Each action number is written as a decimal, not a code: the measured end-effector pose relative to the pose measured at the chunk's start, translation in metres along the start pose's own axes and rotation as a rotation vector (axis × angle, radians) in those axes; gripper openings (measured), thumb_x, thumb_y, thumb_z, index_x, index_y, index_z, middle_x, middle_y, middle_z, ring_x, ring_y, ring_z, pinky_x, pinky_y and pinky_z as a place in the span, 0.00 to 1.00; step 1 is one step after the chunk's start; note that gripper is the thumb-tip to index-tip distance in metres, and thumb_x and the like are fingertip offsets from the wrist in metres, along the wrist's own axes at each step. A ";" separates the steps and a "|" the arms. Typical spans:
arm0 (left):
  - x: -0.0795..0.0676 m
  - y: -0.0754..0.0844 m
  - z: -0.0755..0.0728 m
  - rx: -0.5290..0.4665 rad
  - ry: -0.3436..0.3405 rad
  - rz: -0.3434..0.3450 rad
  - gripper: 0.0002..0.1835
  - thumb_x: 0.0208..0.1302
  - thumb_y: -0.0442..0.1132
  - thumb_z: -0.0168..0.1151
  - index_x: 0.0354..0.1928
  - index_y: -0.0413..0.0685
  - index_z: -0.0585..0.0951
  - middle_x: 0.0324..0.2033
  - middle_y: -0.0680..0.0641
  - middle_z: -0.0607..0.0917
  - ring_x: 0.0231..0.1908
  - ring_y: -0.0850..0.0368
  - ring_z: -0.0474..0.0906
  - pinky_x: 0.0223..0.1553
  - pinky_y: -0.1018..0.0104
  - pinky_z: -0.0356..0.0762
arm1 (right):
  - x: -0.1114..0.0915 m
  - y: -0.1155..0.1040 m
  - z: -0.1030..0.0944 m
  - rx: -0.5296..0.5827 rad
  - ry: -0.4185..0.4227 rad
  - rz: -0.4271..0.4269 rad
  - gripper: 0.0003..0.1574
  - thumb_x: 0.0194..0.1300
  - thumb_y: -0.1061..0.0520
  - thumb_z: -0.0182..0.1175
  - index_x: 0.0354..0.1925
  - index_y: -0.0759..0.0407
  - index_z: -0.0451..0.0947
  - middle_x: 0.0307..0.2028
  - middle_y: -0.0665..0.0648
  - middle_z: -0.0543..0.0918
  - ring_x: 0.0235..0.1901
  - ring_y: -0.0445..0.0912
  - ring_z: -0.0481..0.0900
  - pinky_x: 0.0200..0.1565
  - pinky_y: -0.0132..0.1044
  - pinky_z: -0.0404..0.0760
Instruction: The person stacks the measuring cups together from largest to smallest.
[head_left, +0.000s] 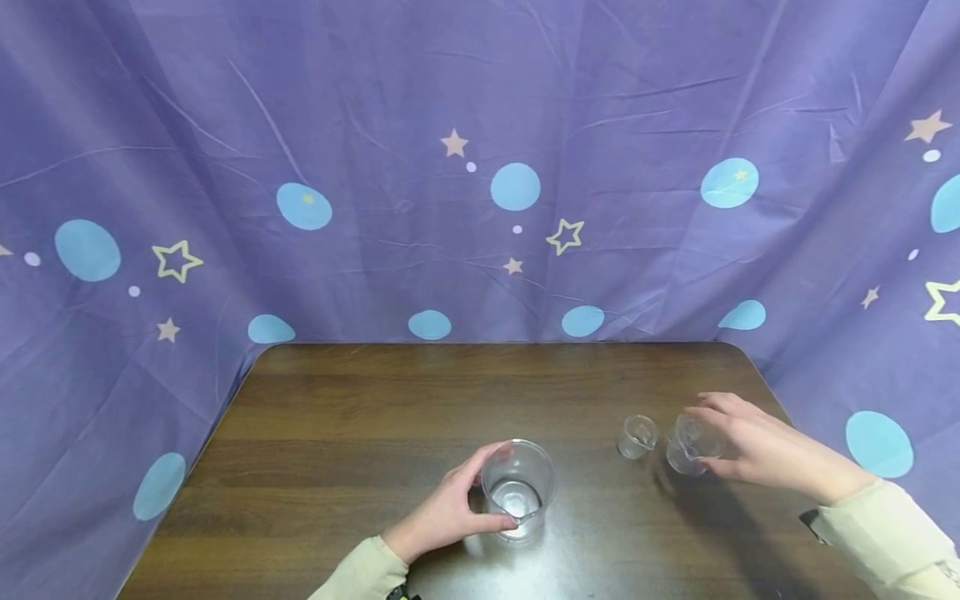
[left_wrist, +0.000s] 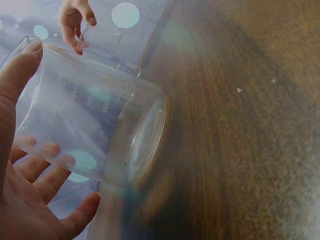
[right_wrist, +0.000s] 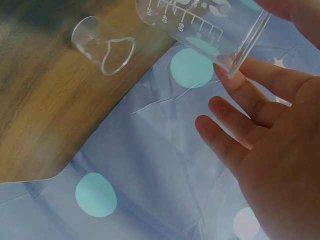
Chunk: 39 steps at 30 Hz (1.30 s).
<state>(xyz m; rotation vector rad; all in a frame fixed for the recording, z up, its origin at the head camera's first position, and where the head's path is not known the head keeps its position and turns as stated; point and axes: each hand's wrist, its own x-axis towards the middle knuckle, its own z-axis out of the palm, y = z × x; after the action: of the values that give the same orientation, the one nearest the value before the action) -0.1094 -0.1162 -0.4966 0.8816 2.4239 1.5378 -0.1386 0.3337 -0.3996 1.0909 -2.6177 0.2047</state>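
Purple cloth (head_left: 375,100) with blue dots and stars, hung behind and at both sides; brown wood-grain worktop (head_left: 322,454) before it, rounded at the far corners.

Item: large beaker (head_left: 519,487), clear glass, graduated, near the worktop's front centre. Axis upright, mouth up; spout towards the near side, by the thumb. Base contact with the wood: cannot tell.

Item: left hand (head_left: 453,506). Spread to the large beaker's width; thumb on the near rim, fingers at the far left side, little finger apart from the glass.

Item: medium beaker (head_left: 685,452), graduated, at the right of the worktop. Axis close to upright, mouth up; it appears raised, though its base is unclear. Spout direction not certain.

Item: right hand (head_left: 753,443). Thumb and foremost fingers parted across the mouth, pinching the medium beaker at its rim; the other fingers hang clear.

Item: small beaker (head_left: 636,439), upright, just left of the medium beaker, apart from it, untouched.

Handling note, by judgement: support the medium beaker evenly at opposite sides, keep its axis vertical, pass clear of the small beaker, and steady the large one without squeezing.
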 end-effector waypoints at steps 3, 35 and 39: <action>0.000 0.000 0.000 -0.001 0.002 0.003 0.49 0.55 0.50 0.82 0.77 0.55 0.66 0.69 0.46 0.78 0.64 0.51 0.76 0.62 0.57 0.77 | 0.002 -0.002 -0.001 0.002 -0.001 -0.005 0.41 0.37 0.51 0.84 0.50 0.63 0.83 0.49 0.65 0.83 0.49 0.63 0.82 0.50 0.61 0.81; -0.001 0.001 -0.001 0.013 -0.007 0.019 0.48 0.56 0.50 0.81 0.76 0.54 0.66 0.69 0.44 0.78 0.64 0.47 0.77 0.62 0.56 0.77 | 0.038 -0.034 -0.014 0.020 -0.133 -0.073 0.37 0.45 0.45 0.82 0.50 0.60 0.83 0.59 0.66 0.80 0.61 0.67 0.77 0.58 0.64 0.78; 0.000 0.001 -0.001 0.012 -0.007 0.016 0.48 0.56 0.50 0.81 0.76 0.55 0.66 0.69 0.45 0.78 0.64 0.47 0.77 0.62 0.57 0.77 | 0.043 -0.039 -0.016 0.017 -0.136 -0.082 0.35 0.46 0.46 0.81 0.50 0.59 0.82 0.60 0.65 0.80 0.62 0.66 0.77 0.59 0.63 0.78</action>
<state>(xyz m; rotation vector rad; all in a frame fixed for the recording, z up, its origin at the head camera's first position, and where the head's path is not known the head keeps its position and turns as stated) -0.1093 -0.1172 -0.4952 0.9093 2.4293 1.5248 -0.1363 0.2817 -0.3699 1.2565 -2.6864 0.1398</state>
